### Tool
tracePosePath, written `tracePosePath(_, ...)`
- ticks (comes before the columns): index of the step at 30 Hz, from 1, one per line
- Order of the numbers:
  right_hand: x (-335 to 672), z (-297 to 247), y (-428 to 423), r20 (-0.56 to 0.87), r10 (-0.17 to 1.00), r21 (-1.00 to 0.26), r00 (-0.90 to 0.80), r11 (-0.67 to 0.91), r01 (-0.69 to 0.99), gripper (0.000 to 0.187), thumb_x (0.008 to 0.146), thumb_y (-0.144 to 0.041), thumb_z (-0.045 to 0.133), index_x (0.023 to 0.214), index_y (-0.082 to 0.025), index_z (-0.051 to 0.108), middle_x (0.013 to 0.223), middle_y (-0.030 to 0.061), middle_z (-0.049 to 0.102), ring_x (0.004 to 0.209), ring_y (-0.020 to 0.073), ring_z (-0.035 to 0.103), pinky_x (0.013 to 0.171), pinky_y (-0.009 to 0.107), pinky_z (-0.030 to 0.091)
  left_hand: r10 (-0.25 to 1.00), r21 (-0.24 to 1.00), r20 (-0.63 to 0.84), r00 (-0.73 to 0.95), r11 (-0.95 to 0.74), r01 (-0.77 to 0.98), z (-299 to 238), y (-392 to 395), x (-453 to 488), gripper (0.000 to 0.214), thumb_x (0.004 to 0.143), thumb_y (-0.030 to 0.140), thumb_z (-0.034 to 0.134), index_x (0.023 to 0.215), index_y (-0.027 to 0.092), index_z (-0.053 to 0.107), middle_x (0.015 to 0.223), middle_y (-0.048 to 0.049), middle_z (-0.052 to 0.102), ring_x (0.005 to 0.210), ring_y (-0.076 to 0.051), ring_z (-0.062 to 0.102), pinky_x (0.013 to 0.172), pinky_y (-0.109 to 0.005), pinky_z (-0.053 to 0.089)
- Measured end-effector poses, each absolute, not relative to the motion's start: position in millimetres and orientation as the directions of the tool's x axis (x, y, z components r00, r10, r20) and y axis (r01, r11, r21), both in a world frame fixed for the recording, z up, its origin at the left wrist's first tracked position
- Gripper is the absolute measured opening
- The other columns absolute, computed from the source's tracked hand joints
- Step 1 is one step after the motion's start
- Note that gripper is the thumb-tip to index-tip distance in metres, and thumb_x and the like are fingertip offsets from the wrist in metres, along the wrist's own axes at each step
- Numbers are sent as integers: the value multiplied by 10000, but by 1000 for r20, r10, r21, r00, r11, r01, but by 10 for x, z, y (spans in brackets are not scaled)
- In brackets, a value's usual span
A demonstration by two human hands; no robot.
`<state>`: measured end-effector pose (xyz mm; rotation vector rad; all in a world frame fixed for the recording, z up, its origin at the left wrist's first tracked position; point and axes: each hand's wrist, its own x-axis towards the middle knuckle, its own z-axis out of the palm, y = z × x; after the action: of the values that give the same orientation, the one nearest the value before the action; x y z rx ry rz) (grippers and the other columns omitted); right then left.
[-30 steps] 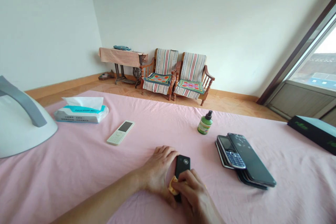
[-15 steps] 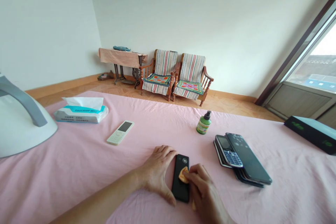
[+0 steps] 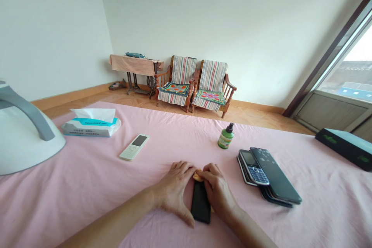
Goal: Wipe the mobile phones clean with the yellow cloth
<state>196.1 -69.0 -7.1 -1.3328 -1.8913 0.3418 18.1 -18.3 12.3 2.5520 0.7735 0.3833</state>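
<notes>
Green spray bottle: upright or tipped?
Upright: the green spray bottle stands on its base on the pink cloth, black nozzle on top.

We list one pink-covered table [image 3: 87,190]. On it:
- white appliance [image 3: 26,143], left edge
- tissue pack [image 3: 91,127], far left corner
- white phone [image 3: 134,147] beside it
- green spray bottle [image 3: 226,136], towards the far edge
- stacked phones [image 3: 269,174], right of centre
- dark box [image 3: 345,148], right edge
- black phone [image 3: 200,205], near edge
</notes>
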Motion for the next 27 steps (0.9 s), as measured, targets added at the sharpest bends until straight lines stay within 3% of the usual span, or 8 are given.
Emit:
tracePosePath(8,1875,-77,-986,444,853,-526,-275,496,691,294,921,-140,394,839,-227,663,827,55,585,790,175,526,644,265,420,596,494,134,792,-733,468,95,-171,193,1078,276,621,822,1209,213,471,1174,-99,491,1066,-337,456,979,-498,341)
tracePosePath(13,1901,-253,-1319,473,821,-432,-320,533,728,261,954,-294,392,928,-288,652,813,43,609,749,183,541,659,298,414,589,492,158,792,-743,454,-5,-149,183,1143,280,614,823,1270,201,429,1221,-113,477,1094,-338,447,995,-488,326)
tracePosePath(18,2057,-358,-1489,510,814,-376,-278,502,779,225,914,-256,464,853,-282,679,739,51,601,685,179,557,583,270,410,591,505,123,797,-729,462,35,-160,174,1151,310,650,810,1301,211,421,1256,-120,472,1131,-353,434,1023,-508,289)
tracePosePath(20,2123,-321,-1499,515,823,-447,-240,497,744,214,893,-252,489,849,-271,697,727,48,591,655,165,563,566,254,418,588,511,107,802,-724,463,69,-169,169,1149,333,665,800,1319,221,413,1277,-124,463,1153,-363,423,1030,-515,275)
tracePosePath(24,2149,-163,-1429,441,897,-752,-37,392,529,273,904,-294,457,842,-228,715,737,44,582,665,145,590,611,243,466,617,529,86,782,-693,489,122,-222,158,1166,412,638,796,1394,228,319,1370,-144,386,1240,-388,349,1043,-538,255)
tracePosePath(27,2088,-70,-1334,308,945,-911,109,260,321,250,847,-380,556,772,-204,717,736,44,601,701,163,605,658,265,487,672,595,104,733,-633,495,150,-334,171,1006,481,556,812,1339,229,401,1328,-125,413,1219,-360,387,1027,-509,314)
